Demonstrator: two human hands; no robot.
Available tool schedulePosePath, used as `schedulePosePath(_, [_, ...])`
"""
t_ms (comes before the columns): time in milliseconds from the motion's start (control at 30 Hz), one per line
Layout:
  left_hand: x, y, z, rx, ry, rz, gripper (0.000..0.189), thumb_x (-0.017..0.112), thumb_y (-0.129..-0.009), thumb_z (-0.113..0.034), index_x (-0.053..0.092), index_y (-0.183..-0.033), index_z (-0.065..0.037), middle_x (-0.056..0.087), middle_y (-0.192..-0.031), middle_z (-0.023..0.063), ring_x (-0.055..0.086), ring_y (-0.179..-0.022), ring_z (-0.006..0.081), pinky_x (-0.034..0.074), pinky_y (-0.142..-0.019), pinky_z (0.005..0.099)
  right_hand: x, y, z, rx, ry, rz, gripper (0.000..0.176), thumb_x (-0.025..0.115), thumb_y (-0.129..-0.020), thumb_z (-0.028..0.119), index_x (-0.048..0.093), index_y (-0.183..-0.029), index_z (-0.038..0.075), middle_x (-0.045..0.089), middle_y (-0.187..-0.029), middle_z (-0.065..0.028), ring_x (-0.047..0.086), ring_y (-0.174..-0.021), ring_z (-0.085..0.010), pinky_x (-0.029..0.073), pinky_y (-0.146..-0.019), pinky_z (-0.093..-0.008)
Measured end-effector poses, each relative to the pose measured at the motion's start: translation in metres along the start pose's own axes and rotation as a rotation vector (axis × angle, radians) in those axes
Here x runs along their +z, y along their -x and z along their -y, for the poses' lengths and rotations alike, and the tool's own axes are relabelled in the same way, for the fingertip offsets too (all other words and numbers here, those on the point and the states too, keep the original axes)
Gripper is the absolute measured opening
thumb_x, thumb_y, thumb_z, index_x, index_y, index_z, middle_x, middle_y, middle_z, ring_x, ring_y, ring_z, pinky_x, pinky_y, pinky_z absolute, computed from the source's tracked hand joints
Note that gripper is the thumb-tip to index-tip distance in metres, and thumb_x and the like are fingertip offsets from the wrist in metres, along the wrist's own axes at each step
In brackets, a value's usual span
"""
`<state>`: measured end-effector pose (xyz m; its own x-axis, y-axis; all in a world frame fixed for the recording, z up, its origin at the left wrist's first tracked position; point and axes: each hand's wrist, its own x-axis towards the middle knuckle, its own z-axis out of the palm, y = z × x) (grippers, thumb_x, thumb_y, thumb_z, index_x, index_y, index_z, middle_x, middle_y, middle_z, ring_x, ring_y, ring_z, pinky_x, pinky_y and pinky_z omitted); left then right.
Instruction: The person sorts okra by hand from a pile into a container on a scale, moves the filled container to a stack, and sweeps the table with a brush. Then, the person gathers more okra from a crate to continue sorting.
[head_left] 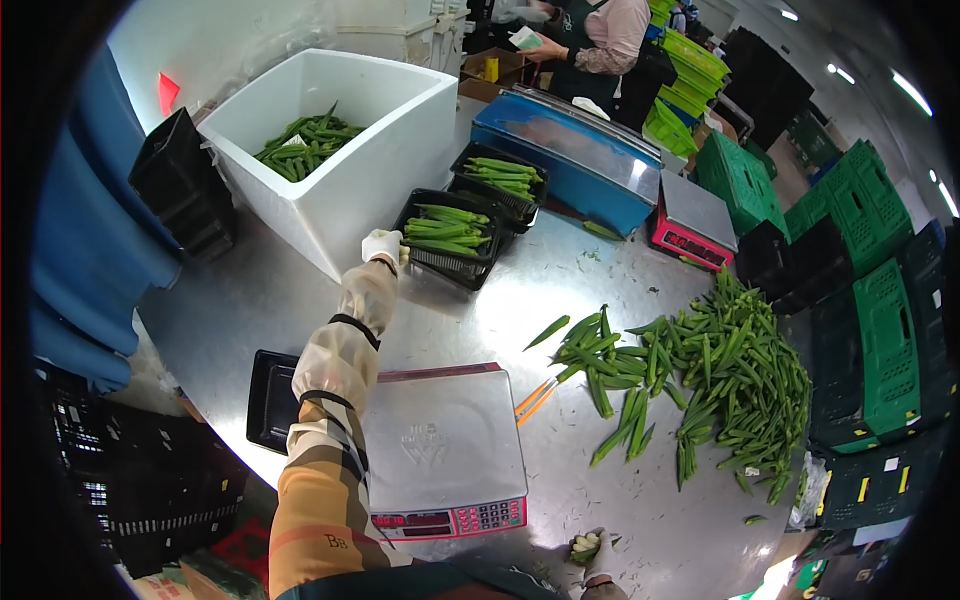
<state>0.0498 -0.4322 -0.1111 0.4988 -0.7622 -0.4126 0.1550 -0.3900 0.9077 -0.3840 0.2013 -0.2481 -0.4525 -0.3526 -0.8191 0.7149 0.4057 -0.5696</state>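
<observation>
My left hand (384,246), in a pale glove, reaches far forward with closed fingers at the left rim of a black tray of okra (447,232). This tray sits against a second black tray of okra (502,178) behind it. Close to my body, my right hand (598,562), also gloved, is closed around a few okra pods (584,546), their pale cut ends showing. Under my left arm, a scale (445,430) with a red front panel has a bare platform. Partly hidden by that arm lies a black tray (272,400) with nothing visible in it.
A large okra heap (735,370) spreads over the metal table's right side, near orange-handled scissors (535,402). A white foam box (330,200) holds more okra. Behind stand a blue machine (565,155), another scale (695,215), green crates (885,335) and a co-worker (600,50).
</observation>
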Motion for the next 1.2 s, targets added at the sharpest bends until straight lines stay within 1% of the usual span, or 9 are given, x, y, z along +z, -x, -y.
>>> schedulePosePath(167, [-0.004, 0.022, 0.019, 0.029, 0.099, -0.035, 0.016, 0.062, -0.08, -0.006, 0.054, -0.094, -0.006, 0.061, -0.067, 0.0101, 0.061, -0.049, 0.0191, 0.05, -0.04, 0.0301, 0.0, -0.001, 0.0, 0.007, -0.014, -0.028, 0.031, 0.05, -0.094, 0.031, 0.054, -0.075, 0.007, 0.058, -0.061, -0.0107, 0.056, -0.049, -0.0291, 0.047, -0.045, -0.0393])
schedulePosePath(300, [-0.009, 0.02, 0.033, -0.074, 0.191, 0.048, 0.02, 0.061, -0.083, -0.006, 0.051, -0.1, -0.004, 0.061, -0.071, 0.0128, 0.063, -0.051, 0.0238, 0.053, -0.042, 0.035, 0.033, 0.029, 0.013, -0.049, -0.013, -0.102, 0.028, 0.05, -0.093, 0.028, 0.05, -0.072, 0.009, 0.054, -0.058, -0.007, 0.05, -0.045, -0.0257, 0.041, -0.042, -0.0367])
schedulePosePath(400, [-0.013, 0.022, 0.028, -0.12, 0.223, 0.112, 0.02, 0.062, -0.084, -0.01, 0.052, -0.1, -0.005, 0.061, -0.072, 0.0122, 0.062, -0.056, 0.0222, 0.054, -0.049, 0.0361, 0.029, 0.026, 0.016, 0.015, -0.177, 0.078, 0.028, 0.05, -0.092, 0.025, 0.046, -0.069, 0.01, 0.048, -0.055, -0.0045, 0.042, -0.042, -0.0215, 0.034, -0.04, -0.0345])
schedulePosePath(500, [-0.019, 0.029, 0.022, -0.105, 0.207, 0.142, 0.019, 0.062, -0.084, -0.01, 0.052, -0.099, -0.004, 0.061, -0.074, 0.0125, 0.061, -0.057, 0.0221, 0.054, -0.05, 0.0352, 0.018, 0.015, 0.009, 0.033, -0.146, 0.089, 0.028, 0.051, -0.091, 0.025, 0.043, -0.068, 0.011, 0.043, -0.053, -0.0038, 0.035, -0.041, -0.0189, 0.029, -0.04, -0.034])
schedulePosePath(700, [-0.018, 0.04, 0.025, -0.07, 0.188, 0.132, 0.019, 0.06, -0.082, -0.007, 0.051, -0.098, -0.003, 0.061, -0.072, 0.0141, 0.061, -0.056, 0.0238, 0.055, -0.049, 0.0368, 0.012, 0.006, 0.003, -0.039, -0.005, -0.016, 0.028, 0.051, -0.091, 0.026, 0.046, -0.07, 0.009, 0.048, -0.055, -0.006, 0.046, -0.043, -0.0237, 0.038, -0.04, -0.0364])
schedulePosePath(800, [-0.015, 0.044, 0.037, -0.104, 0.294, 0.16, 0.017, 0.058, -0.084, -0.006, 0.048, -0.098, -0.002, 0.062, -0.072, 0.017, 0.064, -0.055, 0.0266, 0.056, -0.046, 0.0373, 0.014, 0.012, 0.007, -0.039, -0.058, 0.052, 0.026, 0.05, -0.091, 0.026, 0.049, -0.072, 0.007, 0.051, -0.057, -0.0067, 0.051, -0.044, -0.0258, 0.042, -0.041, -0.0377])
schedulePosePath(967, [-0.026, 0.046, 0.041, -0.117, 0.262, 0.24, 0.027, 0.061, -0.089, -0.02, 0.046, -0.1, -0.002, 0.061, -0.076, 0.0184, 0.065, -0.061, 0.0283, 0.058, -0.052, 0.0425, 0.034, 0.029, 0.014, -0.119, 0.009, -0.096, 0.022, 0.05, -0.091, 0.022, 0.05, -0.075, 0.007, 0.051, -0.058, -0.0066, 0.051, -0.044, -0.0249, 0.042, -0.04, -0.0371])
schedulePosePath(1067, [-0.031, 0.051, 0.035, -0.133, 0.183, 0.247, 0.032, 0.065, -0.086, -0.022, 0.048, -0.105, -0.003, 0.062, -0.077, 0.0161, 0.065, -0.065, 0.0266, 0.057, -0.053, 0.0381, 0.039, 0.036, 0.018, -0.109, -0.01, -0.102, 0.019, 0.051, -0.09, 0.02, 0.05, -0.076, 0.007, 0.052, -0.059, -0.0065, 0.051, -0.044, -0.0248, 0.043, -0.04, -0.0371])
schedulePosePath(1200, [-0.03, 0.032, 0.047, 0.28, -0.186, 0.02, 0.027, 0.071, -0.08, -0.018, 0.057, -0.098, -0.004, 0.064, -0.075, 0.0097, 0.063, -0.067, 0.0202, 0.053, -0.059, 0.0333, 0.024, 0.023, 0.013, -0.059, -0.088, 0.027, 0.018, 0.052, -0.09, 0.02, 0.05, -0.079, 0.007, 0.052, -0.059, -0.0068, 0.052, -0.045, -0.0248, 0.044, -0.04, -0.0377])
